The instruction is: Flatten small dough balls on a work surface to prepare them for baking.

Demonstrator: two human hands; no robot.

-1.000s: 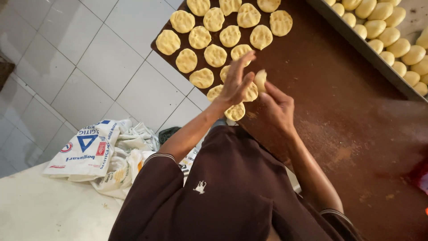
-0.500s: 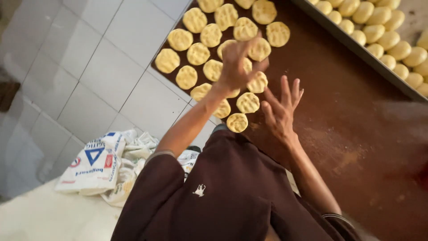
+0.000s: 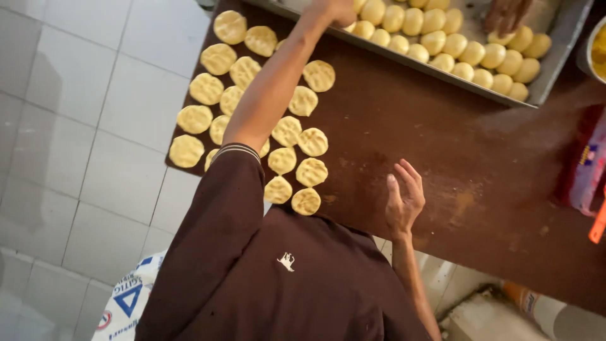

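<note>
So the person in the dark brown shirt (image 3: 278, 278) is standing at a brown table (image 3: 442, 126), seen from above. Their left hand (image 3: 333, 11) is stretched way out to the near edge of a metal tray (image 3: 562, 38) full of round yellow dough balls (image 3: 442, 44). It looks curled closed right at the first row of balls, but the fingers are at the top edge of the view and I honestly can't tell if it's actually got one in its grip or is just touching them.

The right hand (image 3: 404, 199) is open, fingers spread loose and palm down, resting flat on a bare patch of the table near the person's body. Nothing in it.

The flattened dough discs (image 3: 297, 148) are laid out in rough rows on the left part of the table, most with finger dents pressed in. The outstretched arm crosses over the middle of them, so a few are hidden. The closest disc (image 3: 306, 201) sits just beside the table edge, a bit left of the open hand.

Another person's hand (image 3: 505, 14) is in the far end of the tray, on the dough balls there. White tiled floor (image 3: 95, 126) to the left, with a printed white sack (image 3: 129, 300) lying on it.
</note>
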